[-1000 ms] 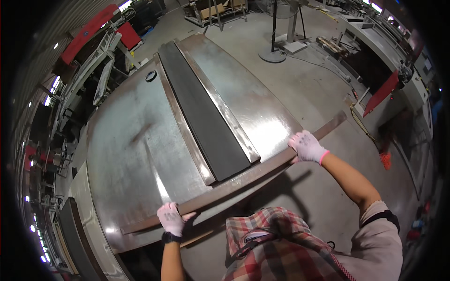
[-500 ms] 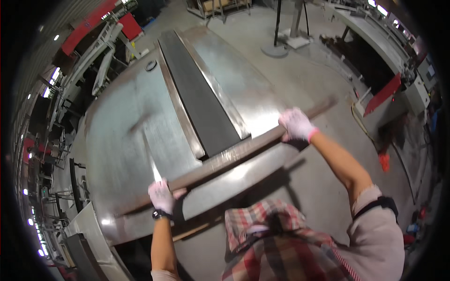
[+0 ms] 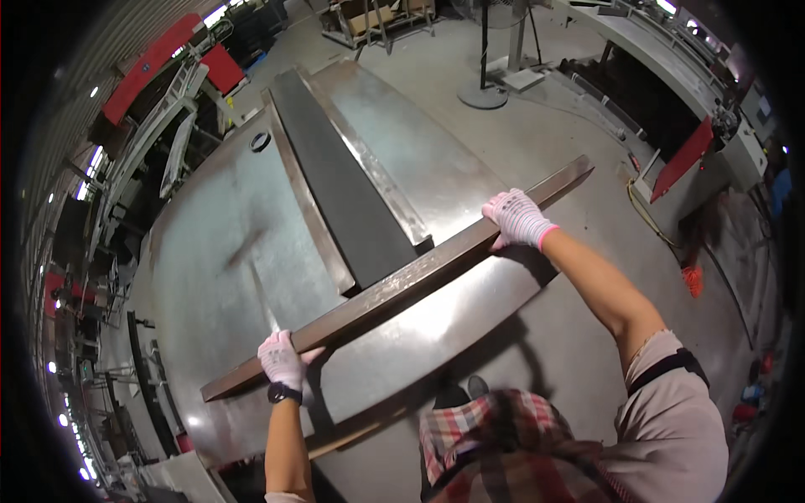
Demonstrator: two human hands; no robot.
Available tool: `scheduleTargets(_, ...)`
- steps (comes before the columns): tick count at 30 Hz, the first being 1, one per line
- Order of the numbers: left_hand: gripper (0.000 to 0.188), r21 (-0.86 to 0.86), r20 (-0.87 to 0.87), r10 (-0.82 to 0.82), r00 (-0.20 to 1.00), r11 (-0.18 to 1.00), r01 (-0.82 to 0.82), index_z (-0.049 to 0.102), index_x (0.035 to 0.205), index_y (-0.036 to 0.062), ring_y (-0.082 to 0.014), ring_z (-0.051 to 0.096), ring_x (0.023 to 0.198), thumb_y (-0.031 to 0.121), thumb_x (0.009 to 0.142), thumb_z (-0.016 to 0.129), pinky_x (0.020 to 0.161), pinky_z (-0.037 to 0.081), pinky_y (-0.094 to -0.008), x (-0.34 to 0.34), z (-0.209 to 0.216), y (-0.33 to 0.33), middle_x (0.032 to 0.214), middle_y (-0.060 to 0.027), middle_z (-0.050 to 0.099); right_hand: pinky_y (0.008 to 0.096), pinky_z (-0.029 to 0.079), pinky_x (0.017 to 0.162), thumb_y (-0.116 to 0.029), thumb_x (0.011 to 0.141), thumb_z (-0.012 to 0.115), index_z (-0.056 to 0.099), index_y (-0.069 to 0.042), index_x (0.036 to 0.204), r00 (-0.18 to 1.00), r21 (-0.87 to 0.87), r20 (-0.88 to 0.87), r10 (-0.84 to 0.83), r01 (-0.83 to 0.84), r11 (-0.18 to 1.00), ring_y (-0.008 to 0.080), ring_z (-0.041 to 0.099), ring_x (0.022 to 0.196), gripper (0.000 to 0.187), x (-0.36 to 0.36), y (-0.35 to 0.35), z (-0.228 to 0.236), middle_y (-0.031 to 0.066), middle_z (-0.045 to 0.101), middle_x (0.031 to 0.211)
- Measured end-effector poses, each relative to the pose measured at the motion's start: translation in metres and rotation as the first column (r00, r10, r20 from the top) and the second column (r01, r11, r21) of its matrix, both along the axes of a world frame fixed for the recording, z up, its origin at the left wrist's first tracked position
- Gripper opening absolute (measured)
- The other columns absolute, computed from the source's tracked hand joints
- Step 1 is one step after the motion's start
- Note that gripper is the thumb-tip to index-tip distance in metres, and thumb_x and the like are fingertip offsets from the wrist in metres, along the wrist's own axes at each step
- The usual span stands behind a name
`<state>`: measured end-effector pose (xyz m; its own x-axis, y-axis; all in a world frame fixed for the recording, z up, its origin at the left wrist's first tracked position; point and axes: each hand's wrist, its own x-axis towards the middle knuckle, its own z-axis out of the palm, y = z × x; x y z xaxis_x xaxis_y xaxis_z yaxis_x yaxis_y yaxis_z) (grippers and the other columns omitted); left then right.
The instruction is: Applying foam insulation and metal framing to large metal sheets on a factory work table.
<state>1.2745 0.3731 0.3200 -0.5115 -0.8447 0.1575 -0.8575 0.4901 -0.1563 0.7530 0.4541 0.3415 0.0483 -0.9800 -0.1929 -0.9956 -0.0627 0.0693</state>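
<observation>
A long brown metal bar (image 3: 402, 283) runs slantwise across the near part of a large metal-topped table (image 3: 210, 210). Near its left end my left hand (image 3: 282, 360), in a white and pink glove, grips the bar with the thumb on the near side. My right hand (image 3: 516, 220), gloved alike, is wrapped over the bar toward its right end, which sticks out past the table. Beyond the bar lies a dark grey flat strip (image 3: 335, 176) between two narrow metal rails, one on the left (image 3: 310, 201) and one on the right (image 3: 369, 159).
A black ring-shaped thing (image 3: 261, 142) lies at the table's far left. A stand with a round base (image 3: 482, 96) is on the floor beyond. Machines with red panels stand at left (image 3: 151, 67) and right (image 3: 683, 159). A cable (image 3: 646, 214) trails on the right floor.
Both hands still hold the bar. In the picture, bar, hands and table have shifted slightly left. The bar's right end, blurred before, now shows sharply.
</observation>
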Motion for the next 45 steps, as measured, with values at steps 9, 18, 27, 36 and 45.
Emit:
scheduleTargets(9, 0.079, 0.140, 0.081, 0.111, 0.990, 0.983, -0.122, 0.056, 0.098, 0.0050, -0.0281, 0.054, 0.093, 0.068, 0.051, 0.071, 0.082, 0.041, -0.0407, 0.013, 0.013, 0.052, 0.093, -0.0105, 0.057, 0.0366, 0.042, 0.086, -0.051, 0.060, 0.078, 0.059, -0.008, 0.098, 1.000, 0.074, -0.006, 0.004, -0.003, 0.997, 0.0255, 0.057, 0.100, 0.061, 0.016, 0.045, 0.019, 0.0097, 0.061, 0.096)
scheduleTargets(18, 0.059, 0.058, -0.491, -0.383, 0.782, 0.882, 0.468, 0.043, 0.128, 0.0005, -0.0385, 0.045, 0.119, 0.025, 0.080, 0.067, 0.100, 0.037, -0.0443, -0.142, 0.055, 0.022, 0.131, -0.0210, 0.046, 0.0408, 0.044, 0.089, -0.053, 0.078, 0.062, 0.058, -0.002, 0.104, 0.876, -0.142, 0.477, 0.064, 0.005, 0.990, 0.0346, 0.056, 0.104, 0.058, 0.091, 0.009, 0.022, 0.0185, 0.061, 0.105)
scheduleTargets(27, 0.086, 0.238, -0.087, -0.239, 0.967, 0.938, 0.253, 0.049, 0.118, 0.0024, -0.0342, 0.049, 0.110, 0.060, 0.058, 0.074, 0.095, 0.038, -0.0432, -0.030, 0.036, 0.070, 0.116, -0.0174, 0.053, 0.0432, 0.032, 0.103, -0.050, 0.063, 0.074, 0.056, -0.006, 0.107, 0.990, -0.546, 0.070, 0.126, -0.068, 0.835, 0.0279, 0.055, 0.104, 0.066, 0.010, 0.099, 0.002, 0.0112, 0.060, 0.101)
scheduleTargets(36, 0.069, 0.206, -0.088, -0.203, 0.975, 0.954, 0.217, 0.054, 0.090, 0.0062, -0.0293, 0.052, 0.075, 0.064, 0.057, 0.073, 0.073, 0.041, -0.0412, -0.006, 0.008, 0.199, 0.080, -0.0114, 0.053, 0.0388, 0.040, 0.087, -0.034, 0.049, 0.082, 0.053, -0.008, 0.092, 0.980, -0.058, 0.169, 0.109, -0.100, 0.993, 0.0283, 0.054, 0.094, 0.057, -0.040, 0.183, 0.017, 0.0085, 0.056, 0.089)
scheduleTargets(45, 0.078, 0.638, -0.028, -0.325, 0.945, 0.722, 0.267, 0.062, 0.103, 0.0072, -0.0263, 0.062, 0.091, 0.072, 0.060, 0.063, 0.080, 0.044, -0.0382, -0.012, -0.120, 0.215, 0.093, -0.0120, 0.064, 0.0411, 0.044, 0.072, -0.059, 0.060, 0.073, 0.062, -0.011, 0.085, 0.970, 0.384, 0.178, -0.163, 0.084, 0.920, 0.0293, 0.064, 0.077, 0.055, 0.007, 0.355, -0.060, 0.0096, 0.064, 0.076)
